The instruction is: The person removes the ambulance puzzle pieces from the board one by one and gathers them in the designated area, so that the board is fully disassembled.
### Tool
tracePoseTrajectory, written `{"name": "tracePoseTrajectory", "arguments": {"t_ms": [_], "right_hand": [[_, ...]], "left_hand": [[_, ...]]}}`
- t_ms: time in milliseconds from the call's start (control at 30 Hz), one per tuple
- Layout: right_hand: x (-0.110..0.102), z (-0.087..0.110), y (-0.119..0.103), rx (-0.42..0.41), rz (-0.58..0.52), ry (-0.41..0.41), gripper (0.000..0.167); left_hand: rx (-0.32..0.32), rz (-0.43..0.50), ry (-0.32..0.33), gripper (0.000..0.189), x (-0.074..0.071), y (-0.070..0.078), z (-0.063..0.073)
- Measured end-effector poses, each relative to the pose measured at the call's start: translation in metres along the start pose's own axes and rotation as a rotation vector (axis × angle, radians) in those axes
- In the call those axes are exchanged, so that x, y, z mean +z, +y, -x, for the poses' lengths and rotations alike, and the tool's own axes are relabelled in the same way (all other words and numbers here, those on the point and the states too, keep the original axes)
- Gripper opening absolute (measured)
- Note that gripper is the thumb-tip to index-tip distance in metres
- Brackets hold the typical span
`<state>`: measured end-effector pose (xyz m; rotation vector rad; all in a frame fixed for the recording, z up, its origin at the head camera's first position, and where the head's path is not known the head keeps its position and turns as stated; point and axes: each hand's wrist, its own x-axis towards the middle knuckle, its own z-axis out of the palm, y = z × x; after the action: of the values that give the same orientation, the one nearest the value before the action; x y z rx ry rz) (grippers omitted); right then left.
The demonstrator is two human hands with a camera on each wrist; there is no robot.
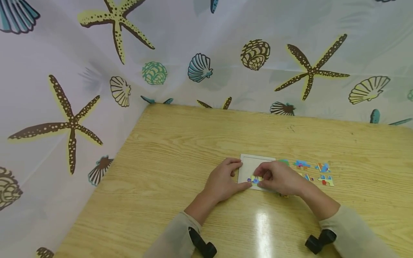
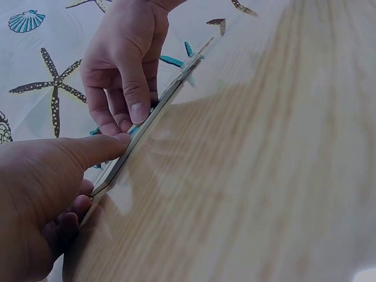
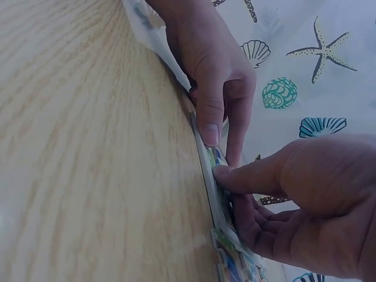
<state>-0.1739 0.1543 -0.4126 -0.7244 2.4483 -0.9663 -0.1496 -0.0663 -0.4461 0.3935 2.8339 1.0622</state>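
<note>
A pale flat puzzle board (image 1: 248,166) with a raised rim lies on the wooden table. My left hand (image 1: 222,181) holds its left side, fingers bent at the edge and thumb along the near rim. Over the board's near part, my right hand (image 1: 282,177) pinches a small colourful jigsaw piece (image 1: 256,180) between thumb and fingers. In the left wrist view, the left thumb (image 2: 103,148) reaches close to the right hand's fingertips. The right wrist view shows both thumbs near the board's rim (image 3: 204,158); the fingers hide much of the piece.
Loose jigsaw pieces lie right of the board, among them a blue one (image 1: 302,164), an orange and blue one (image 1: 323,167) and a yellow and red one (image 1: 326,180). Others are partly behind the right hand. A shell-print curtain (image 1: 226,82) borders the table (image 1: 180,143).
</note>
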Motion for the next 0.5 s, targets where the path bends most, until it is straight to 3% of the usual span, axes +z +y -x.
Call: {"name": "tracePoseTrajectory", "arguments": {"t_ms": [500], "right_hand": [[-0.0005,0.0019,0.0031,-0.005,-0.079,0.012,0.011]], "left_hand": [[0.004,0.003,0.0,0.07,0.0004,0.0002,0.0002]]}}
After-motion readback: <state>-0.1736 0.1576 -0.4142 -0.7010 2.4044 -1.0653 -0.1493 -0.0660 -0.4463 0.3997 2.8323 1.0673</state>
